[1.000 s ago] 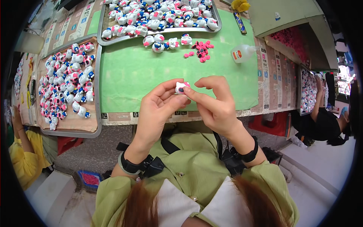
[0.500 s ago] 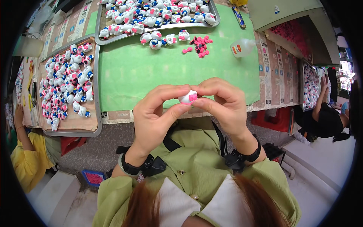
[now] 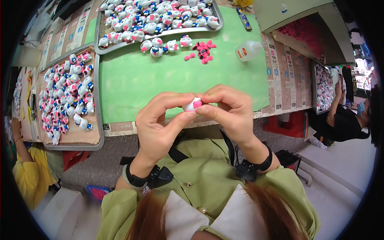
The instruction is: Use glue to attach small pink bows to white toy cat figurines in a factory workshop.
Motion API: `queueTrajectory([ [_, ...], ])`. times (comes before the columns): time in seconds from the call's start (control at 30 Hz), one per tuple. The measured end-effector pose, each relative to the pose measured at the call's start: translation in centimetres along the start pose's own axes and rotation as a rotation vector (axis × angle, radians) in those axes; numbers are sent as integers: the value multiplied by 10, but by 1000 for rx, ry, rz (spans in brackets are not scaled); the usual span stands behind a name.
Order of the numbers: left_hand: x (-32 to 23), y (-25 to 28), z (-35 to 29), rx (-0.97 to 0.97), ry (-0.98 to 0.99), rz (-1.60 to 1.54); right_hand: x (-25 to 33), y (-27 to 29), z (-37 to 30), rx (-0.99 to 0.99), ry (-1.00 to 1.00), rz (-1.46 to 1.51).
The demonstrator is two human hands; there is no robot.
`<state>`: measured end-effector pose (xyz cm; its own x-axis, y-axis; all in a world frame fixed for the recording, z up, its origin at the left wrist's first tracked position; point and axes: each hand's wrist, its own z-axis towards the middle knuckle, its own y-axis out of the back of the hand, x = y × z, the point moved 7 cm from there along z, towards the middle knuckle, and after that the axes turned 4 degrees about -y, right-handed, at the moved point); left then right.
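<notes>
Between both hands, above the near edge of the green mat (image 3: 140, 80), is a small white toy figurine head (image 3: 191, 105) with a pink bow-like part on its right side and pink along the bottom. My left hand (image 3: 160, 120) pinches it from the left with thumb and forefinger. From the right, my right hand (image 3: 229, 112) pinches it the same way. Fingertips cover part of the head. Beyond the hands lie a few white-and-blue figurines (image 3: 157, 51) and a heap of small pink round pieces (image 3: 203, 50).
A metal tray (image 3: 218, 25) full of figurines is at the back, another tray (image 3: 96, 120) at the left. A squeeze bottle (image 3: 248, 51) and a dark tube (image 3: 244, 20) stand or lie right of the mat. Other people (image 3: 347, 118) sit at both sides.
The head in my fingers has turned a little, so its pink part faces more toward me. The whole view has shifted slightly, with the table's things sitting further left.
</notes>
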<state>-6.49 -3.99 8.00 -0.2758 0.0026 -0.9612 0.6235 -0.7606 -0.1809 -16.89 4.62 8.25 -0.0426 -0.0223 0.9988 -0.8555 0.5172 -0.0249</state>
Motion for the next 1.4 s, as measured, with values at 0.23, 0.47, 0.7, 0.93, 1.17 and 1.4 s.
queueTrajectory([
  [0.23,19,7,-3,-23,168,171,-2,4,0,-14,-36,28],
  [0.47,28,1,8,62,210,108,-13,10,8,-18,20,5],
  [0.7,31,-6,-1,-18,365,-99,-9,9,0,-65,-38,62],
  [0.93,27,-13,6,-20,310,-107,20,9,-3,-112,281,-219],
  [1.17,30,-16,4,-63,372,-144,14,2,-12,-108,275,-358],
  [1.4,35,-17,-1,-98,439,-198,9,1,-12,-88,228,-456],
])
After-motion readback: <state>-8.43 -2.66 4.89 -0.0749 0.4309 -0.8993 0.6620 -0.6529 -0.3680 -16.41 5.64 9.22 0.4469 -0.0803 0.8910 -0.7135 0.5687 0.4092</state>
